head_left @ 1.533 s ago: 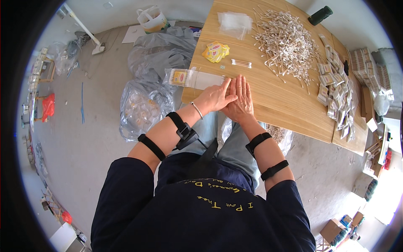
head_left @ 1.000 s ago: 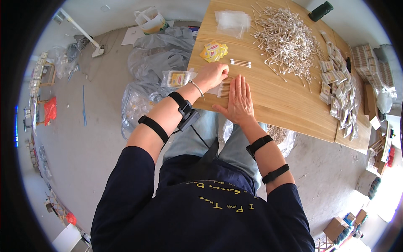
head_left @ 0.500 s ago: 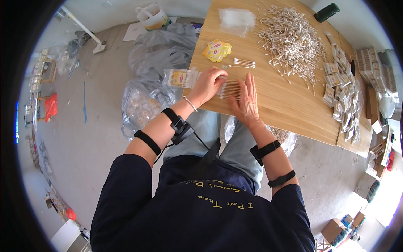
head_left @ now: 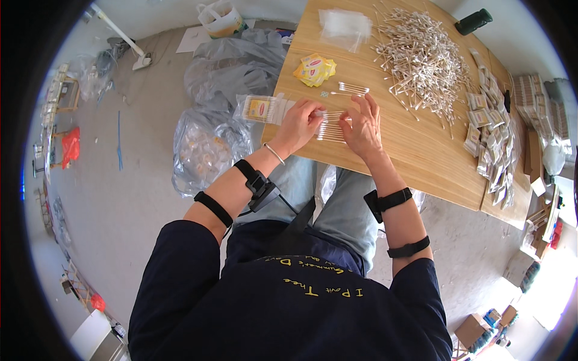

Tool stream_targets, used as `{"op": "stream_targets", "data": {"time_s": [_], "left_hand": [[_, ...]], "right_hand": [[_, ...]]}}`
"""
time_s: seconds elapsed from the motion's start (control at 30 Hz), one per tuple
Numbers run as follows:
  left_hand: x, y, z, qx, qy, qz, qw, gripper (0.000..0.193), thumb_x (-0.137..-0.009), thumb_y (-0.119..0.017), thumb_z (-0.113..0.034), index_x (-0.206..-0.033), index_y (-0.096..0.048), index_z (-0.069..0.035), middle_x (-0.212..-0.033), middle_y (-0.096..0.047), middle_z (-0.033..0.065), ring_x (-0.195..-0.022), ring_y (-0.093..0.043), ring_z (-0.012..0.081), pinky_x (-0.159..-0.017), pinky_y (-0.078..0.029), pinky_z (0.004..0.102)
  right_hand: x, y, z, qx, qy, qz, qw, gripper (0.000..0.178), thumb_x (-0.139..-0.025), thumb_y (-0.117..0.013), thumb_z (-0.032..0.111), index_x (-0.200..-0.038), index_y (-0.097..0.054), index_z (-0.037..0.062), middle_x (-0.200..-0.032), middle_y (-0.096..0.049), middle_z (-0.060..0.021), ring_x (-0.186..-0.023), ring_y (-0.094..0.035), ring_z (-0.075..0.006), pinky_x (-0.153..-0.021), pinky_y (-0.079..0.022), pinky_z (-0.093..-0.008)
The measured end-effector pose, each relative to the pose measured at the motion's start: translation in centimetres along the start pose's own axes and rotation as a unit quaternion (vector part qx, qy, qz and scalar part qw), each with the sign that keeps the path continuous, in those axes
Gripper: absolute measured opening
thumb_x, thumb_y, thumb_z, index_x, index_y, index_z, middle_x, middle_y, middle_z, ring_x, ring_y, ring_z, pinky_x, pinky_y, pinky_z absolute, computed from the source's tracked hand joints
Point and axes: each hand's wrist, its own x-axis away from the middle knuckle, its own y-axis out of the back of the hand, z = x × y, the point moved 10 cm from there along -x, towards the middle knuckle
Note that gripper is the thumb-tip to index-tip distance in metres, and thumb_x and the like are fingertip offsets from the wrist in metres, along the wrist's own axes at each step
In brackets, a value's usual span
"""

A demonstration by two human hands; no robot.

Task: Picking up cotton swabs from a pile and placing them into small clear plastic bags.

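Observation:
A row of white-tipped cotton swabs (head_left: pixel 331 129) lies side by side on the table near its front edge, between my hands. My left hand (head_left: pixel 299 124) is closed, fingertips curled at the row's left ends; what they grip is hidden. At the right ends, my right hand (head_left: pixel 365 131) has thumb and forefinger closed on the swabs, the other fingers raised. Left of my left hand lies a clear plastic bag (head_left: pixel 280 112) holding swabs and a yellow card (head_left: pixel 259 108). Just beyond my hands, a small group of swabs (head_left: pixel 353 88) rests on the wood.
A large heap of swabs (head_left: pixel 424 57) covers the table's far right. Yellow cards (head_left: pixel 315 70) and empty clear bags (head_left: pixel 346 29) lie farther back. Filled packets (head_left: pixel 490 123) pile up at right, near a dark green cylinder (head_left: pixel 473 21). Grey plastic bags (head_left: pixel 232 75) stand on the floor at left.
My right hand has turned from lying flat along the row's right ends to a pinch there, its fingers lifting. The left hand stays close to the row's left ends.

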Motion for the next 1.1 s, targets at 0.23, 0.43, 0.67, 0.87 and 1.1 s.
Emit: {"op": "stream_targets", "data": {"time_s": [0.23,0.43,0.67,0.87,1.1], "left_hand": [[-0.1,0.1,0.5,-0.01,0.007,-0.006,1.0,0.018,-0.082,-0.066,-0.002,-0.099,-0.063,0.0,-0.09,-0.06,0.0105,-0.076,-0.062,0.0194,-0.067,-0.052,0.0287],[0.0,0.8,0.5,0.053,0.041,-0.035,0.997,0.019,-0.084,-0.068,-0.009,-0.1,-0.064,0.0,-0.09,-0.064,0.0096,-0.078,-0.062,0.0175,-0.069,-0.051,0.0282],[0.2,0.2,1.1,0.23,0.195,-0.009,0.953,0.024,-0.085,-0.072,-0.021,-0.095,-0.068,0.001,-0.081,-0.067,0.0042,-0.073,-0.059,0.0077,-0.065,-0.047,0.0226],[0.3,0.3,-0.3,0.275,0.16,0.006,0.948,0.022,-0.087,-0.069,-0.018,-0.094,-0.068,0.002,-0.079,-0.066,0.0027,-0.071,-0.057,0.0063,-0.063,-0.046,0.0218],[5.3,-4.4,-4.7,0.059,0.09,0.322,0.941,0.016,-0.084,-0.068,-0.018,-0.094,-0.066,-0.005,-0.083,-0.067,0.0041,-0.071,-0.06,0.0122,-0.067,-0.048,0.0282]], "right_hand": [[-0.8,-0.2,0.5,0.037,0.016,0.034,0.999,0.009,-0.074,-0.069,0.01,-0.082,-0.068,0.0072,-0.126,-0.052,-0.0116,-0.13,-0.035,-0.0354,-0.107,-0.032,-0.049],[-0.8,-0.1,0.9,0.034,0.036,0.027,0.998,0.01,-0.076,-0.068,0.009,-0.085,-0.066,0.0064,-0.127,-0.051,-0.0105,-0.128,-0.036,-0.0341,-0.105,-0.034,-0.0469],[-1.0,2.4,2.4,-0.048,0.0,-0.031,0.998,0.007,-0.081,-0.063,0.006,-0.087,-0.062,0.0049,-0.106,-0.059,-0.0112,-0.104,-0.048,-0.0345,-0.09,-0.04,-0.0456],[-0.6,2.9,2.7,-0.115,-0.024,-0.021,0.993,0.005,-0.084,-0.061,0.007,-0.088,-0.06,0.0043,-0.092,-0.062,-0.0122,-0.091,-0.051,-0.0351,-0.082,-0.041,-0.0444],[0.1,2.8,0.8,-0.054,-0.03,0.0,0.998,0.007,-0.087,-0.057,0.014,-0.089,-0.061,0.0075,-0.092,-0.062,-0.01,-0.094,-0.052,-0.0323,-0.083,-0.041,-0.044]]}}
